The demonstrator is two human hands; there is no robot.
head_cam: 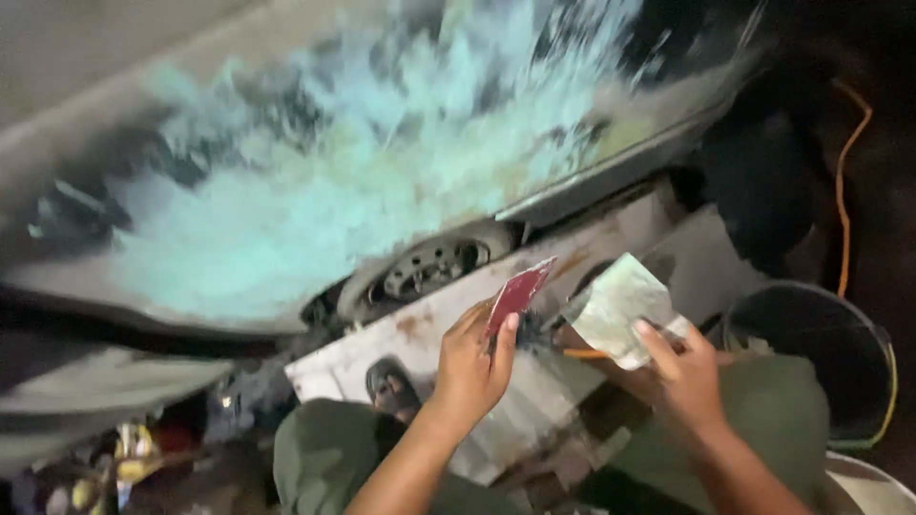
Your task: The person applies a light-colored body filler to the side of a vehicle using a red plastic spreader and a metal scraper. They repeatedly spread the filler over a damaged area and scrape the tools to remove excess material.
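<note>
Knees in green trousers point(324, 458) frame the view. Left hand point(472, 367) pinches a red card point(516, 294) upright by its lower edge; right hand point(689, 374) grips folded pale paper point(618, 307), both above a stained board point(534, 381). Beyond, a car body point(315, 200) smeared with pale green filler, wheel point(429, 267) beneath.

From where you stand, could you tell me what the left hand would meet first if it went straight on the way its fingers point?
The left hand holds a red card and points up toward the car. First in line looks to be the wheel under the pale green filler-covered panel, though depth is hard to judge in this blurred picture.
</note>
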